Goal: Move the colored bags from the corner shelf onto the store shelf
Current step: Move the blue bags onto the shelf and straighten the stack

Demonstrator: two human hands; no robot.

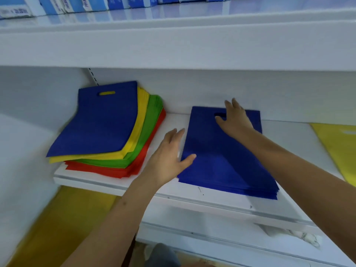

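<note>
A stack of blue bags (227, 160) lies flat on the white store shelf (173, 120). My right hand (236, 118) rests with straight fingers on the stack's far end, near the handle slot. My left hand (169, 155) is open at the stack's left edge, thumb touching the blue fabric. In the left corner sits a fanned pile of bags: a blue bag (102, 120) on top, then yellow bags (141, 112), green bags (150, 132) and red bags (115, 171) beneath.
A yellow bag pile (339, 151) lies on the same shelf at the far right. Above runs another white shelf (173, 49) carrying blue-and-white boxes (57, 5). A lower shelf ledge (212, 234) juts out below; a yellow surface (63, 218) shows at lower left.
</note>
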